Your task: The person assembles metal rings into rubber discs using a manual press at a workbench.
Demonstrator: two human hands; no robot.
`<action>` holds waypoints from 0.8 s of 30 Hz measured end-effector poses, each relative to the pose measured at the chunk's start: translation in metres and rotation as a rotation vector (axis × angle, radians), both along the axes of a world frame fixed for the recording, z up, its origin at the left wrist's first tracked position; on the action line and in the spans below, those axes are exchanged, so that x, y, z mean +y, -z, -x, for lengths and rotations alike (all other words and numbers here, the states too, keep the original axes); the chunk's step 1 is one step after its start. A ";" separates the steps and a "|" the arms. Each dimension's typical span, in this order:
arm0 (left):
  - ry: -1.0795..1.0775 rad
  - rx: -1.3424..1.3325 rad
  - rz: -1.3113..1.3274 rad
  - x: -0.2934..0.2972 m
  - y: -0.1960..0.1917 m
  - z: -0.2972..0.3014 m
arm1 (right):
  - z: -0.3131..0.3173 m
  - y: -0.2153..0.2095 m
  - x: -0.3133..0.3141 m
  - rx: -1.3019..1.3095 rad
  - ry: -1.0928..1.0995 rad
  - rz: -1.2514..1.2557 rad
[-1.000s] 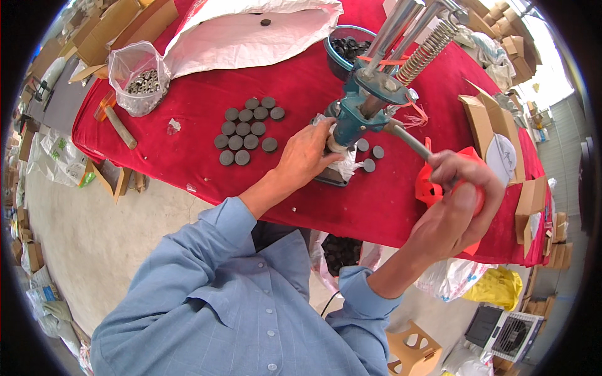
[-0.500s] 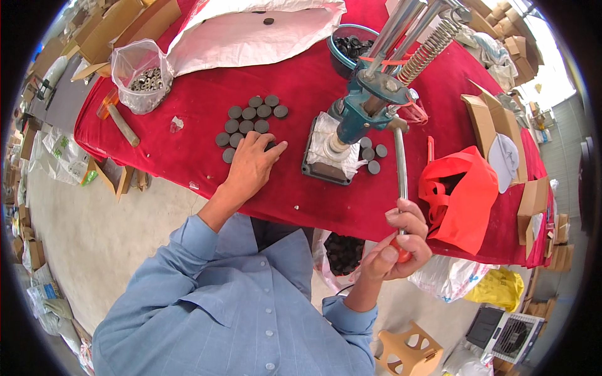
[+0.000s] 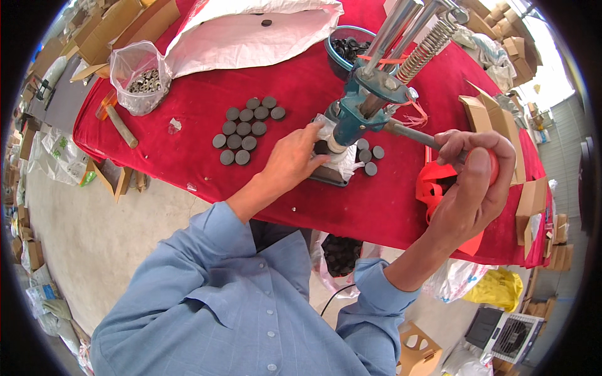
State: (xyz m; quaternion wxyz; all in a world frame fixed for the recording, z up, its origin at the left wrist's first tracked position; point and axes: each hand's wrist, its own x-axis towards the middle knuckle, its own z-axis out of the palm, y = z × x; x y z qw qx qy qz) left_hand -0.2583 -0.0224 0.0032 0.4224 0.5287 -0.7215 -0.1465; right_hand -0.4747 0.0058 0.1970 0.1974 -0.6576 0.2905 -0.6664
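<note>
A teal hand press (image 3: 351, 122) stands on the red-covered table, its base partly wrapped in white cloth. My left hand (image 3: 291, 156) is at the base, with thumb and fingers either side of a dark round disc (image 3: 321, 147) beside the press's ram. My right hand (image 3: 476, 182) is closed round the red knob (image 3: 493, 165) of the press lever (image 3: 417, 135), which points out to the right. Left of the press lie several dark discs (image 3: 243, 129) in a loose group. A few more discs (image 3: 370, 168) sit just right of the base.
A blue tub (image 3: 335, 53) of black parts stands behind the press. At the left are a clear bag (image 3: 141, 103) of metal parts and a hammer (image 3: 122, 127). A white sack (image 3: 251, 44) lies at the back; a red bag (image 3: 433, 188) is under my right forearm.
My left hand has moved right from the disc group to the press base with a disc. My right hand has swung the lever up and to the right.
</note>
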 end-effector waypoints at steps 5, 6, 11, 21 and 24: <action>0.041 -0.011 0.137 -0.017 0.001 0.016 | -0.005 0.002 -0.001 -0.040 0.032 0.017; 0.045 -0.016 0.131 -0.018 0.001 0.017 | -0.006 0.007 0.002 -0.040 0.035 0.014; 0.021 -0.095 0.134 -0.020 -0.012 -0.026 | -0.005 0.061 0.036 0.038 0.137 0.156; -0.092 -0.459 0.087 -0.033 0.029 -0.084 | -0.005 0.141 0.075 -0.016 0.140 0.109; -0.085 -0.163 -0.035 -0.013 0.012 -0.065 | 0.003 0.109 0.063 0.075 0.142 0.137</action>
